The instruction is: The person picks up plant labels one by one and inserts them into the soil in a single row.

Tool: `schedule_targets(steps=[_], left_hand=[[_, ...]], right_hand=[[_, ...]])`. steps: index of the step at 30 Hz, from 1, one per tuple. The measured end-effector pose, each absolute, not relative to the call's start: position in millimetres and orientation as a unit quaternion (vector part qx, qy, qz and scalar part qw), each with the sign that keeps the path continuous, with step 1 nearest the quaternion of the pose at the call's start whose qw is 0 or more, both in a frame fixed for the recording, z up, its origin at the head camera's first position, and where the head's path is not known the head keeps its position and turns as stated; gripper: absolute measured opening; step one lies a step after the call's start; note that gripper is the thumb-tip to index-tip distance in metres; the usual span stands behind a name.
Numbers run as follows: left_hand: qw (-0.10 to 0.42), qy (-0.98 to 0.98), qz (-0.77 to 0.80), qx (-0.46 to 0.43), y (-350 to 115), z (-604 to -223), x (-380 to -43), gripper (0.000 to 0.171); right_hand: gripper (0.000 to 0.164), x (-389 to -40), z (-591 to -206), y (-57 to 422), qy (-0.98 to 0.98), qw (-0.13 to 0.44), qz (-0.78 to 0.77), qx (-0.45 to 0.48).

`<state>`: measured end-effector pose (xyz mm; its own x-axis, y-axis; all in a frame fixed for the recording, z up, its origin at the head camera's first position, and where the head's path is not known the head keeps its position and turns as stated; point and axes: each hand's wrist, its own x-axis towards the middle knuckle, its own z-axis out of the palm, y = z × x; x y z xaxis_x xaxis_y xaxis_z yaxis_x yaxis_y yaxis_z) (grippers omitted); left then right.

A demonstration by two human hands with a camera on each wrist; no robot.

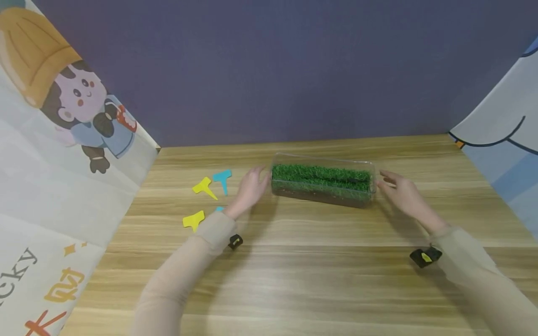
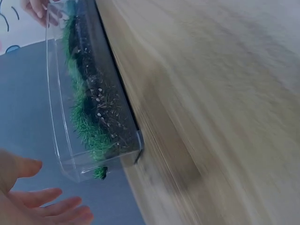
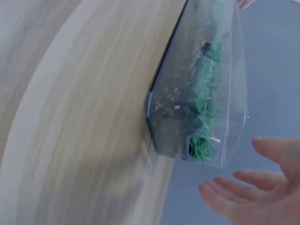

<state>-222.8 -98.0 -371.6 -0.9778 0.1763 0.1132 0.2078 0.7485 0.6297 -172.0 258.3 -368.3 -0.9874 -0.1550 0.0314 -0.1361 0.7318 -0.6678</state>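
A long clear plastic planter box (image 1: 322, 181) stands on the wooden table, with dark soil at the bottom and two strips of green grass (image 1: 319, 172) on top. My left hand (image 1: 252, 186) is at its left end, fingers extended and holding nothing. In the left wrist view a gap shows between the left fingers (image 2: 61, 211) and the box wall. At the right end is my right hand (image 1: 399, 192), its fingers spread loosely. The right wrist view shows those fingers (image 3: 234, 192) apart from the box.
Left of the box lie T-shaped plant labels: a yellow label (image 1: 204, 186), a blue label (image 1: 222, 179) and another yellow label (image 1: 194, 220). Part of a second blue one shows beside the left sleeve. A dark panel (image 1: 294, 70) rises behind the table (image 1: 302, 270), with printed sheets either side.
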Motion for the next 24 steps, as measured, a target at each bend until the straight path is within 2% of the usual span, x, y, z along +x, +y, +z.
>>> schedule_targets(steps=[9,22,24], left_hand=[[-0.006,-0.889,-0.453,-0.067,-89.5,-373.8,-237.7,0.037],[-0.053,-0.856,-0.514,-0.004,-86.2,-375.1,-252.0,0.030],[-0.045,-0.851,-0.523,-0.008,-89.5,-389.3,-263.6,0.029]], right_hand=[[0.051,-176.6,-366.1,253.4,0.904,0.033,-0.425,-0.027],[0.047,-181.2,-372.3,252.2,0.824,0.069,-0.561,0.036],[0.048,-181.4,-372.5,252.2,0.810,0.075,-0.580,0.043]])
